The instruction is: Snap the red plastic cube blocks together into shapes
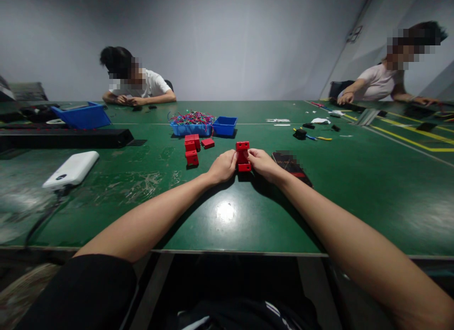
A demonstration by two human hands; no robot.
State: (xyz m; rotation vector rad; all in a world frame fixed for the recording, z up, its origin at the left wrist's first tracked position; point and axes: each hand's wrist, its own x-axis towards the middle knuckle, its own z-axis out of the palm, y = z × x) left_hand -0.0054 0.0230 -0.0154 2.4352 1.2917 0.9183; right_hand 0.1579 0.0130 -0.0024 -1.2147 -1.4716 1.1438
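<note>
1. Bracket (243,157), one and red, is clamped between the left hand (223,166) and the right hand (263,164), over the green table (198,226).
2. I count one wire-filled bin (191,130), one small bin (224,127) and one large bin (84,116).
3. I see one white device (73,169).

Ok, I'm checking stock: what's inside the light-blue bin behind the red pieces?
A tangled heap of what look like thin multicoloured wires fills the light-blue bin past its rim. The heap covers the bin's floor and anything buried beneath.
</note>
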